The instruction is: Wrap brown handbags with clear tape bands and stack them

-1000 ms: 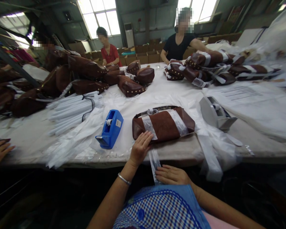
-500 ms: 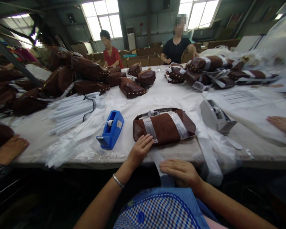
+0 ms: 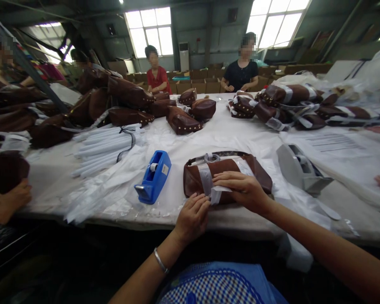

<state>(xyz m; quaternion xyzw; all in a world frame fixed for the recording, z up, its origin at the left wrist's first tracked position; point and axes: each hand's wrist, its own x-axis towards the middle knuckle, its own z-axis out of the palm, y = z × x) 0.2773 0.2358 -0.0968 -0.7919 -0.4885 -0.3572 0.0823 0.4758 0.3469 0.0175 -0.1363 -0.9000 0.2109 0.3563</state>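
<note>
A brown handbag (image 3: 196, 174) lies on its side in front of me, wrapped with translucent white plastic strips. My right hand (image 3: 245, 190) is over the bag's front, its fingers together on the end of a white plastic strip (image 3: 223, 188). Beside it, my left hand (image 3: 193, 213) is closed at the bag's lower edge near the strip; what its fingertips pinch is hidden. A coiled, plastic-wrapped piece (image 3: 211, 158) sits by the bag's handle. To the left stands a blue tape dispenser (image 3: 156, 177), and to the right a grey tape dispenser (image 3: 296, 166).
White rolled tubes (image 3: 104, 145) and loose plastic strips (image 3: 110, 185) lie left. Brown studded bags (image 3: 126, 90) are piled behind them, with wrapped bags (image 3: 281, 95) at back right. Co-workers' hands (image 3: 11, 202) show at both sides; two people stand across the table.
My right hand has risen from below the table edge onto the bag's front, bringing the strip up. My left hand has slid down to the bag's lower edge and curled.
</note>
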